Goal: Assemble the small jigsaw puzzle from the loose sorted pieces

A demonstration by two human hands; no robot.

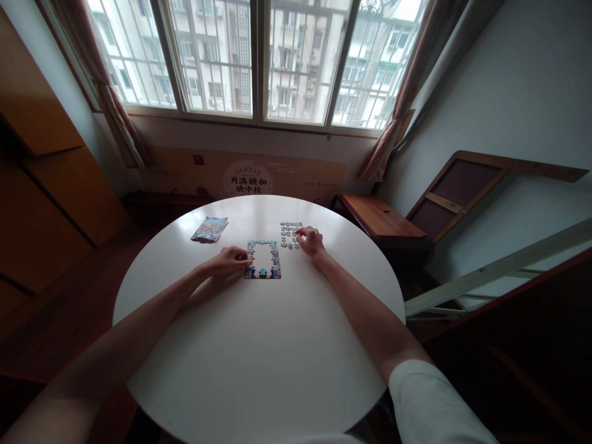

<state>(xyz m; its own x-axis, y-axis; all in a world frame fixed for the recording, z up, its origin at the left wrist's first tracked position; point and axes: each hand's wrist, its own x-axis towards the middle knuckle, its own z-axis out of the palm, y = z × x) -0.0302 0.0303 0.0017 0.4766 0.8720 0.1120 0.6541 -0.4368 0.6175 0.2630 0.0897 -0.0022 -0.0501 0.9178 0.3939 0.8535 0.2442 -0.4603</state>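
A partly assembled jigsaw puzzle [278,266] lies on the white round table, with a printed border around a white middle. My left hand [230,261] rests at its left edge, fingers curled and the tips touching the border. Up and to the right, loose jigsaw pieces [290,225] are laid out in rows. Over the right side of these rows is my right hand [311,240], thumb and forefinger closed together at a jigsaw piece that the fingers mostly hide.
A crumpled printed packet [209,229] lies at the table's back left. The table [250,364] has a rounded edge. Behind it stand a cardboard box [185,169] and a barred window; a wooden bench [382,216] is at the right, orange cabinets [69,185] at the left.
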